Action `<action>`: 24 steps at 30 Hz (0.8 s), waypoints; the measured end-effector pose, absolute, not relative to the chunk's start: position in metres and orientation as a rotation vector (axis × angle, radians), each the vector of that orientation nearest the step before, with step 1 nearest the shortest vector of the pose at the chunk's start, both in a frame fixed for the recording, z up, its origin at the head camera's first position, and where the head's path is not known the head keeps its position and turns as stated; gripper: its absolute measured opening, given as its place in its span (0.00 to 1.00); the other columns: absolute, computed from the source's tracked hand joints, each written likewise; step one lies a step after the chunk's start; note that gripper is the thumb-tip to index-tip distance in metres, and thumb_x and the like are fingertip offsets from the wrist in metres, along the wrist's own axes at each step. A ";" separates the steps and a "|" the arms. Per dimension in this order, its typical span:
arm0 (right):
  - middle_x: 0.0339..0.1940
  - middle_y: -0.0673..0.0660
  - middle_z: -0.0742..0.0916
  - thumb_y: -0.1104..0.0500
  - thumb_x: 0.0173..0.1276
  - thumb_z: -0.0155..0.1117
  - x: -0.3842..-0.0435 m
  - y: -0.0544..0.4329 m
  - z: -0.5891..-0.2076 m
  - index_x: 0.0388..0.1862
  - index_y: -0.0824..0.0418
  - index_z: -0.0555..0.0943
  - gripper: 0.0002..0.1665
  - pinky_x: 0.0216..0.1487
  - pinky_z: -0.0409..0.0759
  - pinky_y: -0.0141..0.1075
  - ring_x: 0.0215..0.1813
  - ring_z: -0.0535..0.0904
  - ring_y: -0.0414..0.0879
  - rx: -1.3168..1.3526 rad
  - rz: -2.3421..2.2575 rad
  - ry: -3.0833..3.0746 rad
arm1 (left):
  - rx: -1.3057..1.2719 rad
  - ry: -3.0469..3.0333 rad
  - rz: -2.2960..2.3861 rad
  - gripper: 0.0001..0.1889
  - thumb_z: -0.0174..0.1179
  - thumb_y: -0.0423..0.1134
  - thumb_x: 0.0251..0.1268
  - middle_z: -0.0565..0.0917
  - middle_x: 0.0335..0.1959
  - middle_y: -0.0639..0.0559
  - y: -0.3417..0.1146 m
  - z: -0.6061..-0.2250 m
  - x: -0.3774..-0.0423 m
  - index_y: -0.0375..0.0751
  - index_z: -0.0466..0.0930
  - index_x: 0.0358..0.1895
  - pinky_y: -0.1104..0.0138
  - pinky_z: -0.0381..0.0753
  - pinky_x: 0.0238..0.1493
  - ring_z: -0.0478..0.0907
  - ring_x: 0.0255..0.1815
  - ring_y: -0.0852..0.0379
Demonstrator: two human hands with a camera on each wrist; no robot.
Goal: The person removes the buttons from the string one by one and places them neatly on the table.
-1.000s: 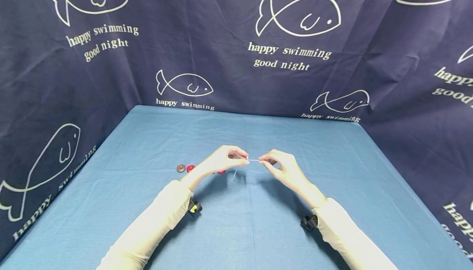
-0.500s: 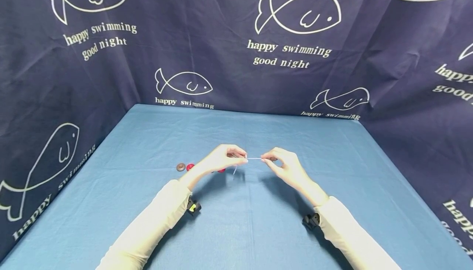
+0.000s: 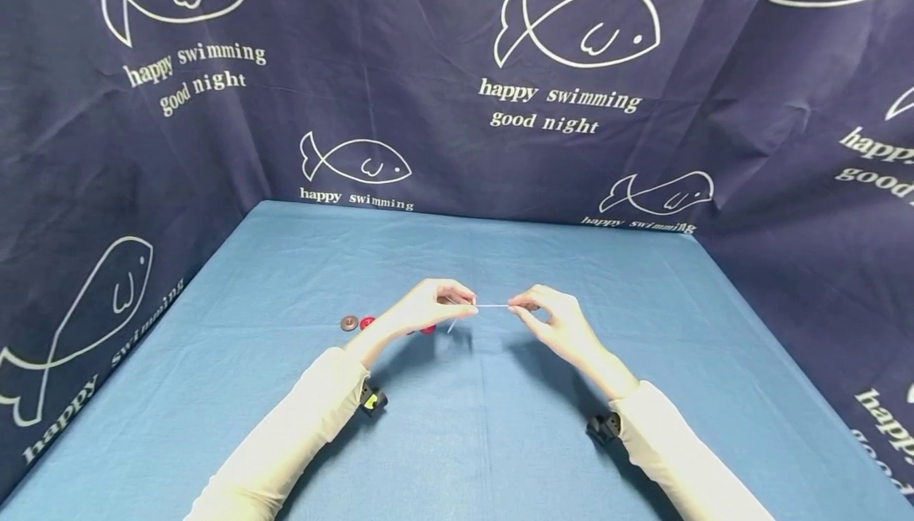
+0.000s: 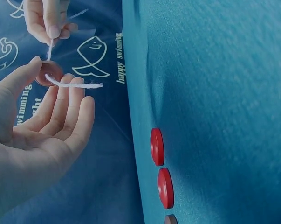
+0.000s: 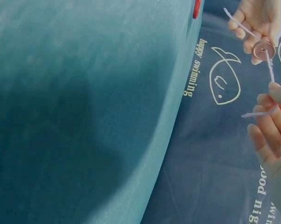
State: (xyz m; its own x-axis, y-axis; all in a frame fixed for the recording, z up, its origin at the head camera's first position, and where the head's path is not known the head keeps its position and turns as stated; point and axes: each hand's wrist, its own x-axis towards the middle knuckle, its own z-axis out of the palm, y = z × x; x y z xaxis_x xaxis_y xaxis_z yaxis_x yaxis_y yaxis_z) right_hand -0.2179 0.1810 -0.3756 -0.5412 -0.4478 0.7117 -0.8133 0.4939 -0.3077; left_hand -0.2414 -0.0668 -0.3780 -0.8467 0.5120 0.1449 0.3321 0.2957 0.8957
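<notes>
My left hand pinches a brown button by its edge between thumb and fingertips, raised above the table. A pale, white-to-lilac string passes through the button, its loose tail lying over the left fingers in the left wrist view. To the right, thumb and index finger of my right hand pinch the same string. Between both hands the string runs straight and taut, and its short end hangs past the right fingers in the right wrist view.
On the blue tablecloth, left of the hands, lie a brown button and red buttons, two of which show in the left wrist view. The left forearm partly covers this row. A dark fish-print curtain hangs behind.
My right hand has moved slightly right, lengthening the stretch of string between the hands. The tail hanging by the left hand has become shorter. The left hand stays nearly in place.
</notes>
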 end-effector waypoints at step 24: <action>0.28 0.49 0.86 0.68 0.52 0.71 -0.220 0.188 -0.379 0.33 0.59 0.85 0.08 0.36 0.74 0.25 0.31 0.78 0.38 1.009 0.841 -2.191 | 0.740 2.420 1.578 0.17 0.66 0.42 0.56 0.87 0.39 0.50 -0.073 -0.382 -0.242 0.39 0.82 0.48 0.70 0.76 0.45 0.81 0.42 0.62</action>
State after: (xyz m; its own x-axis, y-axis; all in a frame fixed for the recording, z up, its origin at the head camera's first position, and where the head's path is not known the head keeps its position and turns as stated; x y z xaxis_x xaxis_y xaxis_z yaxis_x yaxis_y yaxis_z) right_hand -0.2196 0.1881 -0.3789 -0.5465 -0.4382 0.7137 -0.8032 0.5156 -0.2984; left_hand -0.2422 -0.0732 -0.3820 -0.8651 0.4838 0.1324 0.3163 0.3214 0.8926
